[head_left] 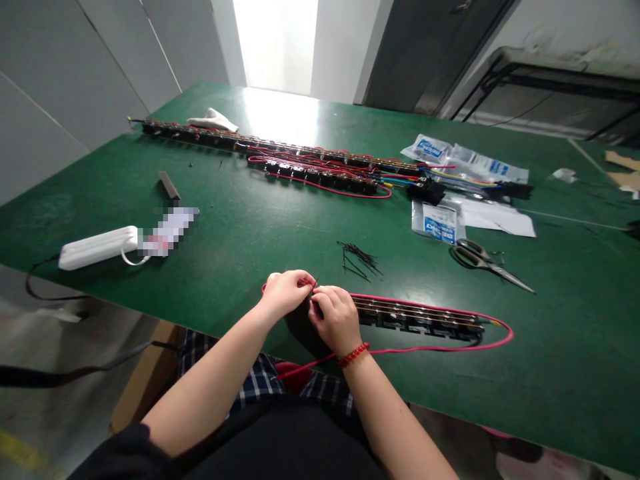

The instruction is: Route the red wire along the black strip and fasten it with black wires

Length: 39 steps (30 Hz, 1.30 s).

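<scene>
Both hands met at the near edge of the green surface [240,220]. The left hand [286,291] and right hand [336,317] pinched their fingers together over the left end of a long dark component strip looped by red wire [420,316] (that end hidden beneath them). A thin black tie seemed caught between the fingertips, too small to confirm. A small heap of black ties [359,259] lay just beyond.

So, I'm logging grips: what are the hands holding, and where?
Both hands, left hand and right hand, pinch the red wire at the left end of the component strip.

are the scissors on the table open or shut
Slightly open: the scissors lie flat on the green table, handles a little apart, blades nearly together.
</scene>
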Motion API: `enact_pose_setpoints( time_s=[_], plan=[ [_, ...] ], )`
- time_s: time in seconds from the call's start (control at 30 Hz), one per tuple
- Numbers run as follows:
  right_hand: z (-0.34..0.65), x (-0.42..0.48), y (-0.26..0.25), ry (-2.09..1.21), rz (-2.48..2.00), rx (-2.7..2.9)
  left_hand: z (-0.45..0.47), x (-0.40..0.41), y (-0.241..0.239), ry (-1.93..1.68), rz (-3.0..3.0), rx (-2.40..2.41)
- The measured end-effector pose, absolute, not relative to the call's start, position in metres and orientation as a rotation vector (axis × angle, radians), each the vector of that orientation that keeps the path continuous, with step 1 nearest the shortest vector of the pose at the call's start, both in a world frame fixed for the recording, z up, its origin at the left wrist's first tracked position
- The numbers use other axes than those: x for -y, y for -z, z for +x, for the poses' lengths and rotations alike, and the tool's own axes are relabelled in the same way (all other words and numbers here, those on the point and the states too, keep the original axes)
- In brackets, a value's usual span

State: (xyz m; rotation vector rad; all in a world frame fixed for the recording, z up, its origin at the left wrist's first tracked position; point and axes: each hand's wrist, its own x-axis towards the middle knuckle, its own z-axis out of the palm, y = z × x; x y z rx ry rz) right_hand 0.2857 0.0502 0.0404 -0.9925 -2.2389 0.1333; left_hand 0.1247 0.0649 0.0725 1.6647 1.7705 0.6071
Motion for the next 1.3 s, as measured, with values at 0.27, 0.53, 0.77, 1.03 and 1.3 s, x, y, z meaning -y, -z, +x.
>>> enact_pose_setpoints(
  time_s=[0.27,0.53,0.77,1.03,1.3],
  plan=[
    [0.286,-0.049,-0.042,-0.112,-1.0,2.28,0.127,-0.061,-0.075,-0.689,1.612,-1.78],
    [0.284,-0.05,-0.043,-0.115,-0.993,2.249,0.134,-0.053,-0.068,-0.851,1.664,-1.873],
    [0.284,-0.05,-0.044,-0.09,-0.991,2.236,0.137,-0.05,-0.057,-0.909,1.765,-1.965],
    [0.285,-0.05,-0.044,-0.115,-0.991,2.259,0.139,-0.049,-0.051,-0.929,1.866,-2.047],
    [0.285,-0.05,-0.042,-0.133,-0.995,2.262,0.134,-0.04,-0.043,-1.051,2.1,-2.01]
  ],
)
